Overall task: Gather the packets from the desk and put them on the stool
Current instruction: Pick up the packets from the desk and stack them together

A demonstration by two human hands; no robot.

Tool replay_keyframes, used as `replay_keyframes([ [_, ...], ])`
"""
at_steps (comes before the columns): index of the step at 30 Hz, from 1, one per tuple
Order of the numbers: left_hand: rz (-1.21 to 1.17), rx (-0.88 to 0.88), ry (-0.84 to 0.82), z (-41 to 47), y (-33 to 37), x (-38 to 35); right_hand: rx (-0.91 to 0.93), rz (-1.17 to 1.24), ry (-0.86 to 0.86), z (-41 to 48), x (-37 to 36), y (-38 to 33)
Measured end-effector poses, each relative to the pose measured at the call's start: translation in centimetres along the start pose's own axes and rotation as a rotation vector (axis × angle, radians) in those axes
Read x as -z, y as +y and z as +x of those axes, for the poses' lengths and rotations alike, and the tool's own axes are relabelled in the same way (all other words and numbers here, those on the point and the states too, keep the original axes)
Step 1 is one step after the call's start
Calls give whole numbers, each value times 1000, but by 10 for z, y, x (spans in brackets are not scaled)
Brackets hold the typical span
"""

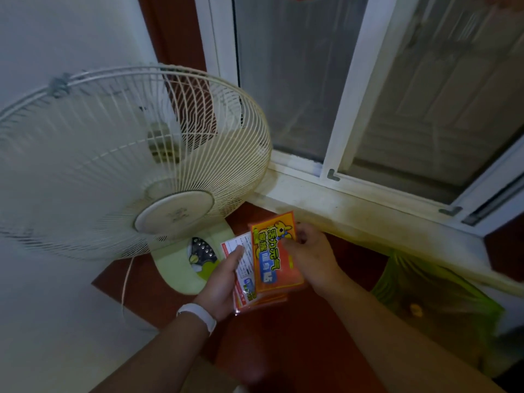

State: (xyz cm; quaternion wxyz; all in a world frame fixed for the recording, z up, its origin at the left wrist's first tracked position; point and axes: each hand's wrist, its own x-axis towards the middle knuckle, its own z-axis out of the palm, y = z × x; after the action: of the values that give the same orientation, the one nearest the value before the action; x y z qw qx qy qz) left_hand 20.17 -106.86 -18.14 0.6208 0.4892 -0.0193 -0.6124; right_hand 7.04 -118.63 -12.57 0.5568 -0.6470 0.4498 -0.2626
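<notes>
I hold a small stack of orange packets point(273, 259) in front of me, above a dark red floor. The top packet shows yellow and blue print; a lower one point(243, 265) has its white printed back up. My left hand point(224, 282) grips the stack from the left, thumb across the white packet. My right hand point(309, 256) pinches the top packet at its right edge. No desk or stool is in view.
A white standing fan point(127, 165) fills the left, its pale green base point(181, 268) just left of my hands. A white window sill point(354, 205) and sliding window run behind. A green bag or cloth point(431, 302) lies at the right.
</notes>
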Motion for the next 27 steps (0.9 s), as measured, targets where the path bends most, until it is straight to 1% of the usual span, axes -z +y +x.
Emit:
replay_keyframes([
  [3,22,-25,-15,-10,1,-2,-2,-19,-61,-8,-15,3],
  [5,48,-52,14,-14,1,-1,4,-60,-86,-10,-24,8],
  [10,118,-146,43,-24,-1,2,87,-291,-82,-15,-38,13],
  [14,142,-179,37,-32,-4,4,156,-494,-87,-24,-40,9],
  [20,184,-169,76,-37,-1,11,192,-624,-101,-33,-34,10],
  [22,183,-169,79,-38,-1,8,237,-674,-87,-37,-28,10],
  [25,188,-172,68,-37,-2,0,354,-758,-71,-43,-15,12],
  [27,189,-168,47,-34,-4,-7,433,-771,-74,-47,-6,14],
])
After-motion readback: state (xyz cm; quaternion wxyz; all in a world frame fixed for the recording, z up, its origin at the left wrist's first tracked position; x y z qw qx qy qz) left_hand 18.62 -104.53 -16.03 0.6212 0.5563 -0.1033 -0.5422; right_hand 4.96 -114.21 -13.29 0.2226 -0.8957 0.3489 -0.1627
